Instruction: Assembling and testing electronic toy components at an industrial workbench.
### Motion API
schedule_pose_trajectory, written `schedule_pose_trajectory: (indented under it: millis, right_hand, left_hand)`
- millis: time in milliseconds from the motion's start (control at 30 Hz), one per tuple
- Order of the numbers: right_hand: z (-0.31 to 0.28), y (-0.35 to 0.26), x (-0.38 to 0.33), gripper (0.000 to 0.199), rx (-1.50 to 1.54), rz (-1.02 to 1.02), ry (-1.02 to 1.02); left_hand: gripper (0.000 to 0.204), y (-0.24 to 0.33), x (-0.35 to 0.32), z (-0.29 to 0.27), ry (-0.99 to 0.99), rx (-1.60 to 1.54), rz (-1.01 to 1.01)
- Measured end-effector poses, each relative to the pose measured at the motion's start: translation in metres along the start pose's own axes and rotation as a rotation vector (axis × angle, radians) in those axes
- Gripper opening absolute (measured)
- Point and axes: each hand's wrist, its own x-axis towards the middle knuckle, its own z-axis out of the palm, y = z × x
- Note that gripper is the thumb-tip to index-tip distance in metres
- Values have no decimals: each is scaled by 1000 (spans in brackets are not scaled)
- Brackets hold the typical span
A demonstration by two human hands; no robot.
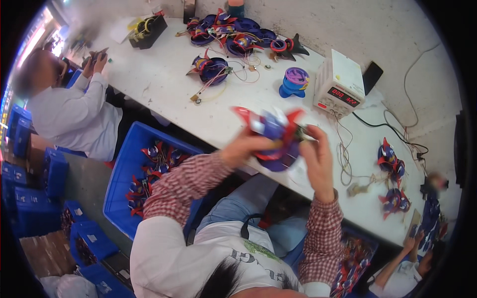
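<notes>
Red-and-purple toy (273, 128) at frame centre, above bench (154, 74). Left hand (247, 147): fingers clamped on toy's left side. Right hand (320, 159): fingers at its right edge; whether pinching, cannot tell.

The left forearm (186, 180) slants up and rightward, ending in the left hand (250, 146), curled in a grip; the right forearm (322, 231) rises nearly upright, and the right hand (318, 160) (slightly blurred) bends its fingers inward, facing the other.

Downward fisheye view, head-worn
</notes>
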Motion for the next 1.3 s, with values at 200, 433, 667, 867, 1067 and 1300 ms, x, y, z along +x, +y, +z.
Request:
schedule_pose_trajectory:
  millis: [200, 433, 667, 867, 1067, 1300]
  right_hand:
    - [31, 22, -9, 32, -229, -215, -152]
    - [-5, 43, -87, 24, -363, -10, -8]
    - [-90, 4, -134, 22, -457, 189, 336]
    - [-243, 8, -98, 24, -388, 188, 707]
    - [-395, 36, -13, 25, -841, 251, 577]
    - [-463, 95, 72, 27, -1218, 277, 191]
  left_hand:
    - [39, 105, -20, -176, 168, 317, 5]
    - [45, 172, 3, -350, 338, 872, -1]
    - [51, 180, 79, -307, 884, 1425, 241]
    - [51, 210, 87, -333, 1152, 1673, 529]
    - [45, 25, 142, 56, -417, 1326, 509]
    - [71, -172, 303, 269, -774, 1527, 841]
